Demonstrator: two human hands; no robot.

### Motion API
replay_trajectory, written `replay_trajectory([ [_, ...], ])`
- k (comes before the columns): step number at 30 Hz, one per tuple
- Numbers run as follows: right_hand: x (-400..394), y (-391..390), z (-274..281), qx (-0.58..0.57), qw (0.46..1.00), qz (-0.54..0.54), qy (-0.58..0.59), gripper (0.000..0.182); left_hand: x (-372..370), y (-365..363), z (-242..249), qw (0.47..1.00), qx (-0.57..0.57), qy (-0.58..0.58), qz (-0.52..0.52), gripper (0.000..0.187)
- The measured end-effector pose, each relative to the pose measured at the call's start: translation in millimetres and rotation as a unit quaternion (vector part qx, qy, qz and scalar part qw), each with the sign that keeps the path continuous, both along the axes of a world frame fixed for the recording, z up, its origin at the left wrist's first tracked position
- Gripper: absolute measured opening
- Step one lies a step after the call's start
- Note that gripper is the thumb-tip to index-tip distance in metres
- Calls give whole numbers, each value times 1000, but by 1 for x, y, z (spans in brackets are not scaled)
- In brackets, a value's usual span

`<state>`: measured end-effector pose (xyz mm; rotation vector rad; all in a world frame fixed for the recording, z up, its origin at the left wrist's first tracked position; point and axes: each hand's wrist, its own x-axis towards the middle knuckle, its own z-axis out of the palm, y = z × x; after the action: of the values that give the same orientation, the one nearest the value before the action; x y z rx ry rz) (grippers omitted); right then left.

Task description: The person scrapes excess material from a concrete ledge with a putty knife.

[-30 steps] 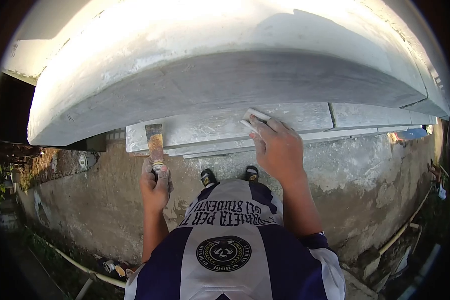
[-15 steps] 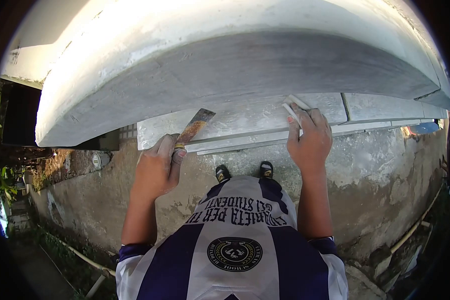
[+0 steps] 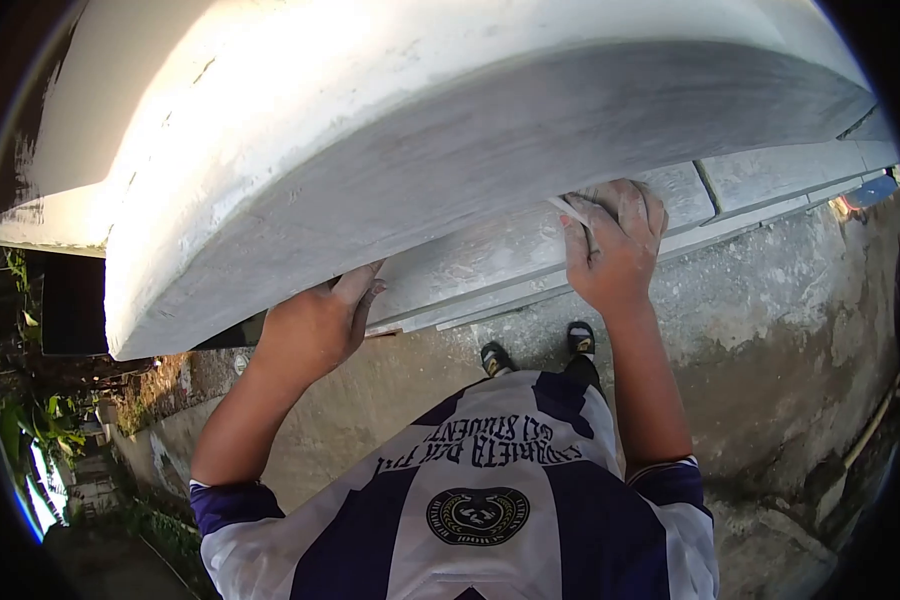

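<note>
Head view: shirt point(image 3: 470, 485) reads "GLI STUDENTI"; right hand point(image 3: 618, 248) holds white piece point(image 3: 568, 208).

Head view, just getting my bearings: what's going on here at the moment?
A person in a striped shirt is working with both hands along a white curved ledge. The right hand holds a thin white piece at the pale slab below the ledge. The left hand is at the ledge's lower edge, its fingers partly hidden, so I can't tell what is in its grip.
</note>
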<state>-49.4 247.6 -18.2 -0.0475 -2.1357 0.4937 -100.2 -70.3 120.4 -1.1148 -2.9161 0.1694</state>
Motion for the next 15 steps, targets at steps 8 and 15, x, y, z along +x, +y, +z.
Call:
replay_trajectory([
  [8, 0, 0, -3, 14, 999, -42, 24, 12, -23, 1, 7, 980, -46, 131, -144, 78],
  [15, -1, 3, -3, 2, 1000, -16, -10, 15, -27, 7, 13, 973, -41, 145, -177, 81],
])
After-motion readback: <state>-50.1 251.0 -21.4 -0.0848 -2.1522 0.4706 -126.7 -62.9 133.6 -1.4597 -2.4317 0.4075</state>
